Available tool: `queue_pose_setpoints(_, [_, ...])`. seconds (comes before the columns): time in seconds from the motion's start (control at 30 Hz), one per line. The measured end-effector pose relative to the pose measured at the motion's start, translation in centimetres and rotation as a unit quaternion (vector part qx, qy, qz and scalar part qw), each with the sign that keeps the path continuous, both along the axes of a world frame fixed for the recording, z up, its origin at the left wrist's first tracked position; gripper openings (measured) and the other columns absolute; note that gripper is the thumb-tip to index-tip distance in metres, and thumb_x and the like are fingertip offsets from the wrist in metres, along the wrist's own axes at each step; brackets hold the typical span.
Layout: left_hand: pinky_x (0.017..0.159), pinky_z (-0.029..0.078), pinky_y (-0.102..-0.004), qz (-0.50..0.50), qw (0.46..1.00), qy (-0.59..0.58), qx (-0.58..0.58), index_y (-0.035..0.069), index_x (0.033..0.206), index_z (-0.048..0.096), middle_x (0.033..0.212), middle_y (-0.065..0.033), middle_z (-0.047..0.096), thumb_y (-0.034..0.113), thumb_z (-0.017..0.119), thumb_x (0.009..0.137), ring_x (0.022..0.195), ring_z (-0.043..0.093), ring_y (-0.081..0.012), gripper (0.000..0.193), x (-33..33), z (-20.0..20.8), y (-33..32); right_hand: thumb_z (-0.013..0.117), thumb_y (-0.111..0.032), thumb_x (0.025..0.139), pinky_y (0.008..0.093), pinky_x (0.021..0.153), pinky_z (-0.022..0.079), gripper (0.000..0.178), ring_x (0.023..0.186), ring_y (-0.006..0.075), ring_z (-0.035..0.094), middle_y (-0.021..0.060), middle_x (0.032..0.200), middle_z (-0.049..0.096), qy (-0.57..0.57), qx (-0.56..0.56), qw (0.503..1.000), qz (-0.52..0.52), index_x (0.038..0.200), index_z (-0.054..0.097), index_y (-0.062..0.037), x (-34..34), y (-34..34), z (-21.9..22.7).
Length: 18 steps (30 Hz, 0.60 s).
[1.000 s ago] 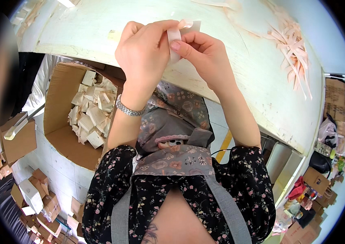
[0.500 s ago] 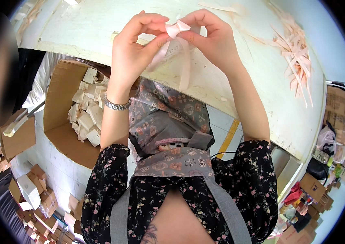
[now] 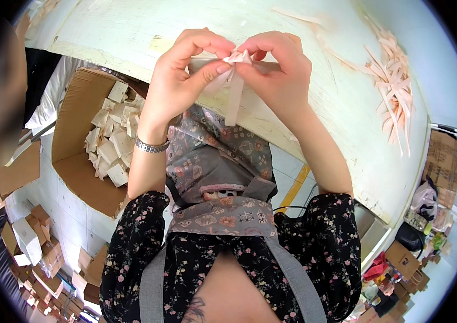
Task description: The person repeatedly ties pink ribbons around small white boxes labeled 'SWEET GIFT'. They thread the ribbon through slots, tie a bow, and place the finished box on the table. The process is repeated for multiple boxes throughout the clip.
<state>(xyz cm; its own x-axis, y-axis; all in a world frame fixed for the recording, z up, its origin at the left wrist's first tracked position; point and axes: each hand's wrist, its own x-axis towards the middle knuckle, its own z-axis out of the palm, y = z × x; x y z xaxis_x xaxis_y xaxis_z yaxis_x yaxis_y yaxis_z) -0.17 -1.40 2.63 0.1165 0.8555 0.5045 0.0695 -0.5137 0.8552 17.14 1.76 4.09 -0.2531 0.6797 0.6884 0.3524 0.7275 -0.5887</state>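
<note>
A pale pink ribbon is gathered into a small bow above the table's near edge, its tails hanging down. The thumb and fingers of my left hand pinch the bow's left side. On the other side, my right hand pinches the bow between thumb and bent forefinger. Behind both hands a pale, flat-edged thing shows in part; my fingers hide most of it, and its kind cannot be made out.
The pale green table spreads ahead, with a heap of loose pink ribbons at its right. Left of me stands a large cardboard box holding many small cream-white boxes. More cartons lie on the floor, lower left.
Both hands have come slightly down and nearer to me with the bow. The ribbon loop looks tighter and smaller, and its tails hang closer together.
</note>
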Motion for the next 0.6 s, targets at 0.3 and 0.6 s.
queue_pose_setpoints(0.3, [0.079,0.046,-0.0259,0.055,0.995,-0.064,-0.052,0.003,0.090,0.071,0.102,-0.0063,0.060,0.004,0.073,0.078,0.101,0.054,-0.0153,0.012,1.5,0.0,-0.1,0.074,-0.005,0.067,0.0298,0.076,0.043,0.014,0.073,0.0150,0.061,-0.0024,0.077,0.066,0.161,-0.077,0.984,-0.024,0.076,0.066,-0.0126,-0.5,-1.3,-2.1])
queue_pose_setpoints(0.6, [0.100,0.044,-0.0389,0.092,0.992,-0.013,0.083,0.001,0.089,0.069,0.111,-0.0114,0.060,-0.002,0.069,0.078,0.112,0.055,-0.0253,0.011,1.9,-1.4,0.6,0.074,-0.006,0.073,0.0272,0.069,0.051,0.009,0.082,0.0180,0.063,0.0046,0.095,0.068,0.103,0.016,0.995,0.003,0.078,0.067,-0.0061,1.2,-1.8,-1.8])
